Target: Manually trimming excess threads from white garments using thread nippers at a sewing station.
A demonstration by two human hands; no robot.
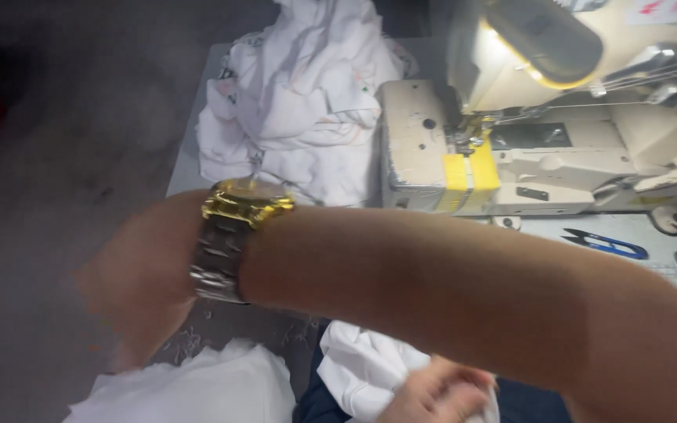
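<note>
- Grey floor fills the left side of the view, and a pale grey counter stands beyond it with a cream sewing machine on top.
- One arm, the right by its reach from the right edge, crosses the whole picture to the left; its hand is blurred and hangs over the floor, so I cannot tell whether its fingers are open or closed.
- A watch with a gold case and a steel band sits on that wrist.
- Just below those blurred fingers lies a piece of white cloth at the bottom edge; whether they touch it I cannot tell.
- The left hand is low in the middle, under the crossing forearm, with its fingers closed on a second white fabric piece that rests over dark blue trousers.
- A heap of white garments lies on the counter, well beyond both hands and just left of the machine.
- Yellow tape wraps the front of the machine's bed.
- Blue thread snips lie on the counter to the right, well apart from both hands.
</note>
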